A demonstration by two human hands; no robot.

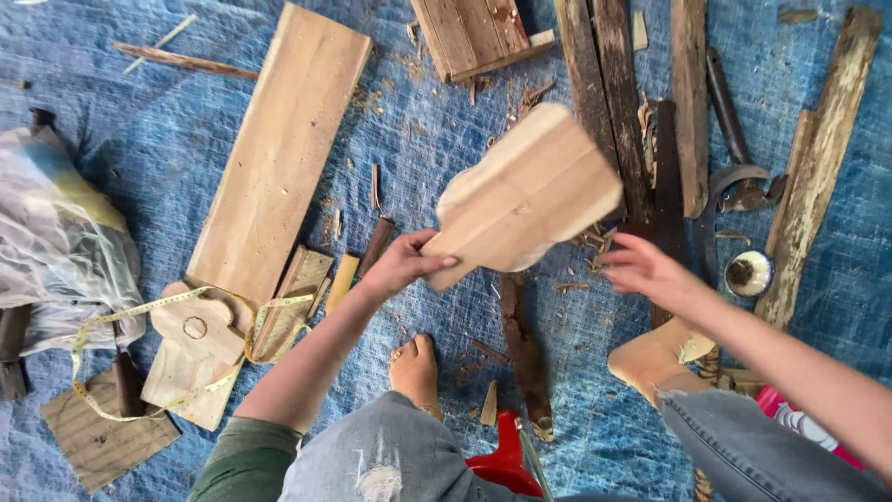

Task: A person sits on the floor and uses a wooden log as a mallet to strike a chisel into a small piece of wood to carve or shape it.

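- One cut wooden panel (525, 195), lifted at centre frame, blurred.
- Left hand (404, 262): fingers pinch the panel's lower corner, at its 7 o'clock.
- Right hand (641, 270): fingers spread and released, just off the panel at 4 o'clock, holding nothing.
- One long plank (283, 149) at 9 o'clock on the blue tarp (111, 121).
- One yellow measuring tape (139, 311) at 8 o'clock.
- Two bare feet visible at 6 o'clock.

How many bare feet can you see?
2. One foot is near the bottom middle on the blue tarp, toes among wood chips. The other foot is right of it, below the right hand. None seem hidden.
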